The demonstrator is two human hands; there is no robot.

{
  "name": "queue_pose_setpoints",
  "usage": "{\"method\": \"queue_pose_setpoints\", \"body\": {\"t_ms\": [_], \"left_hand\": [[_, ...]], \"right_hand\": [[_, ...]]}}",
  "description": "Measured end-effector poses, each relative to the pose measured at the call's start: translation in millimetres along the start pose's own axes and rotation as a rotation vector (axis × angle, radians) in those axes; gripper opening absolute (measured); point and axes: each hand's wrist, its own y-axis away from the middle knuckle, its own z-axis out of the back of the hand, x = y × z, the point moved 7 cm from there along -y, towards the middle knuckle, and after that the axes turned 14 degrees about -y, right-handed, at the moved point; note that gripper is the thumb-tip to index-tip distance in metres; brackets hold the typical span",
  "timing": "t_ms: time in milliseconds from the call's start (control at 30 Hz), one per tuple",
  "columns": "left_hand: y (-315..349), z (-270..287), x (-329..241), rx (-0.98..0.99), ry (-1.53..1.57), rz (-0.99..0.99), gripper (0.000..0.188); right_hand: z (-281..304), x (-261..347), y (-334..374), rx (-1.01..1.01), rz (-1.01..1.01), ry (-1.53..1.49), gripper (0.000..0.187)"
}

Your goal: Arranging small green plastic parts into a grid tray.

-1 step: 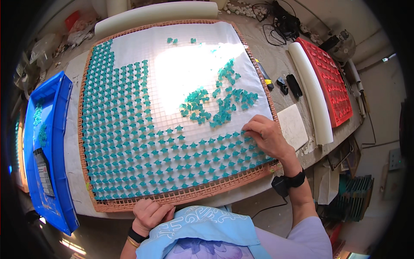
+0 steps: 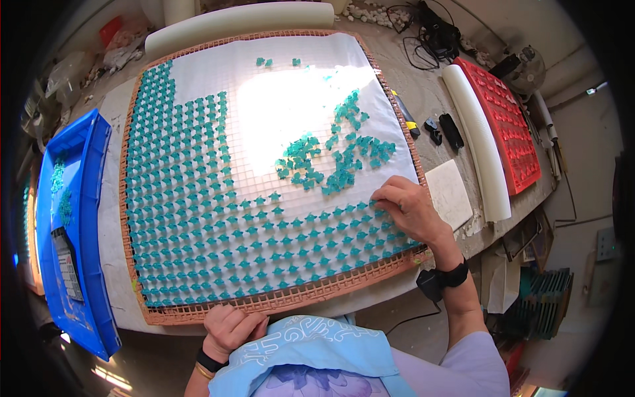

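Teal pieces (image 2: pixel 301 237) lie on a white sheet (image 2: pixel 211 63) within a brown lattice frame (image 2: pixel 317 292): spaced rows at left and near, a loose cluster (image 2: pixel 340 178) right of centre. Caution: in my judgement, lowering my right hand (image 2: pixel 409 206) could drag the near-right rows out of line, as they lie beneath and beside it. Pressure from my left hand (image 2: pixel 230 327) could jolt the frame; pieces that appear merely laid down would shift. Central glare could mask a misplaced piece. Right grip: thumb and index fingertips nearly together at a row's right end; I cannot tell whether they pinch a piece. Left grip: fingers curled at the near frame edge; whether they clasp it, I cannot tell.
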Motion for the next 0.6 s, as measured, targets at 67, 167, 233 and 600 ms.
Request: {"method": "queue_pose_setpoints", "body": {"t_ms": [67,167,233,600], "left_hand": [[1,1,0,-0.005,-0.004,0.002,0.016],[2,1,1,0.006,0.007,0.012,0.016],[-1,2,0,0.026,-0.041,-0.02,0.011],[-3,3,-1,0.017,-0.036,-0.029,0.011]], "right_hand": [[3,0,-2,0.0,-0.065,-0.092,0.013],[10,-9,-12,-0.084,-0.109,-0.12,0.015],[20,-11,-21,-0.187,-0.09,0.029,0.018],[10,-23,-37,-0.242,-0.188,0.214,0.022]]}}
